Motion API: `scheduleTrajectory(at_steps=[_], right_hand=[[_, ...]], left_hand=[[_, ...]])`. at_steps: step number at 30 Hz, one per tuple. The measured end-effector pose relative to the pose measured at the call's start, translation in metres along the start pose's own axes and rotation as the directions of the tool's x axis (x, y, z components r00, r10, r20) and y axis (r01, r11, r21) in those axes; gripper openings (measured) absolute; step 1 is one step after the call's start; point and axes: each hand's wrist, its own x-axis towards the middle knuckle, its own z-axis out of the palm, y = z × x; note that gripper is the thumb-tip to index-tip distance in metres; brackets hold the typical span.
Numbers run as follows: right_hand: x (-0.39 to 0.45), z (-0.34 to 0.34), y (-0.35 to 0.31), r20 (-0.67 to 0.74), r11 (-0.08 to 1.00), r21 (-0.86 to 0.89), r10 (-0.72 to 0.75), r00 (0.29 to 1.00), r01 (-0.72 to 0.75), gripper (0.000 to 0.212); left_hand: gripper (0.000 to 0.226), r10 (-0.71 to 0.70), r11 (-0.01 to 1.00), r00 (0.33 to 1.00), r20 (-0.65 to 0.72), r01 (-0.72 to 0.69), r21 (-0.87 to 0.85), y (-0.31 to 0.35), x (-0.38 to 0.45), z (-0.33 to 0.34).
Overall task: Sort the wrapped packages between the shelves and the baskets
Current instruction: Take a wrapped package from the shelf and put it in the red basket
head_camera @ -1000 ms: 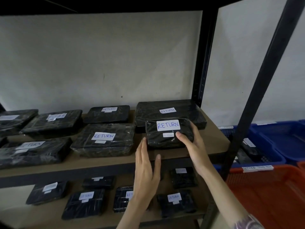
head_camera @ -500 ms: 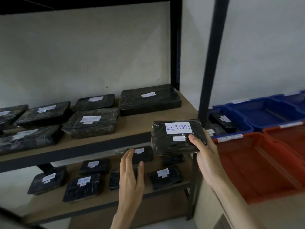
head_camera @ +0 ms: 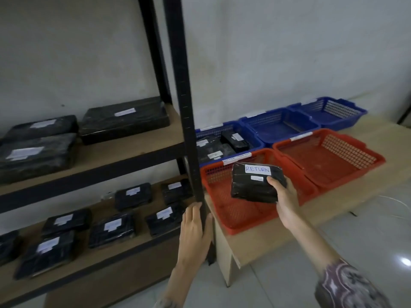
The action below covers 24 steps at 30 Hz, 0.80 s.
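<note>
Right hand (head_camera: 287,203) grasps black plastic-wrapped package with white RETURN label (head_camera: 255,184), held directly above near red mesh basket (head_camera: 224,210), long axis across basket. Left hand (head_camera: 195,232) fingers straight against black shelf post (head_camera: 189,130). Second red basket (head_camera: 355,172) holds nothing visible; nearest blue basket (head_camera: 255,138) holds black packages.

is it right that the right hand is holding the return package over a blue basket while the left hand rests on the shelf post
Not quite: the basket is wrong. In the head view the right hand holds the RETURN package over the near red basket, not a blue one. The blue baskets sit behind it, nearer the wall. The rest stands: the left hand does rest on the black shelf post.
</note>
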Motion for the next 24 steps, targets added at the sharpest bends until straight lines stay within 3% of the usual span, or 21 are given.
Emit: scheduleTrajectory(at_steps=[5,8,10,14,17,20,24], right_hand=[[0.064,-0.021,0.007,-0.122,0.996,-0.015,0.080,0.989,-0.083,0.042],[0.097,-0.026,0.017,-0.123,0.992,-0.050,0.108,0.986,-0.115,0.039],[0.115,-0.028,0.028,-0.130,0.987,-0.077,0.127,0.983,-0.138,0.038],[0.144,-0.034,0.052,-0.141,0.970,-0.145,0.175,0.974,-0.196,0.051],[0.155,-0.039,0.062,-0.079,0.944,-0.260,0.187,0.979,-0.201,0.050],[0.162,-0.047,0.064,0.022,0.859,-0.504,0.119,0.993,-0.092,0.063],[0.174,-0.056,0.050,0.337,0.525,-0.806,0.030,0.941,0.272,0.081]], left_hand=[[0.048,0.032,0.993,0.997,0.074,-0.040,0.109,0.007,0.047,0.056],[0.043,-0.009,0.980,0.998,0.063,-0.004,0.200,0.002,0.075,0.085],[0.052,-0.021,0.961,0.997,0.070,0.000,0.278,-0.002,0.088,0.099],[0.059,-0.014,0.856,0.992,0.122,-0.051,0.514,-0.017,0.102,0.116],[0.063,-0.044,0.801,0.986,0.160,-0.061,0.596,-0.020,0.103,0.118],[0.065,-0.061,0.769,0.986,0.156,-0.054,0.638,-0.017,0.103,0.119],[0.048,-0.028,0.747,0.992,0.124,-0.062,0.661,-0.020,0.103,0.121]])
